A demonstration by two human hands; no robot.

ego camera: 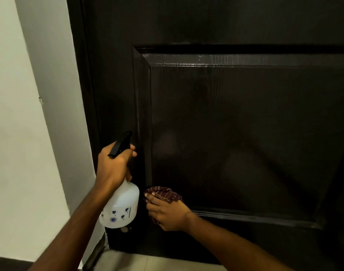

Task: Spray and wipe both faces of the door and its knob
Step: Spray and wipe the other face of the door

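Fingers [126, 153] of the left hand [113, 165] grip a spray bottle [121, 208]; right hand [168, 213] presses a maroon cloth [164, 193] against the dark door [235, 124], lower centre.

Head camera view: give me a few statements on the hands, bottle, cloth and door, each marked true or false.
1. The left hand holds the spray bottle by its neck. True.
2. The right hand presses a cloth against the door. True.
3. The cloth sits at the top edge of the recessed panel. False: it is at the panel's lower left corner.
4. The spray bottle is dark green. False: its body is translucent white, with a black trigger head.
5. The door knob is in view. False: no knob shows in this frame.
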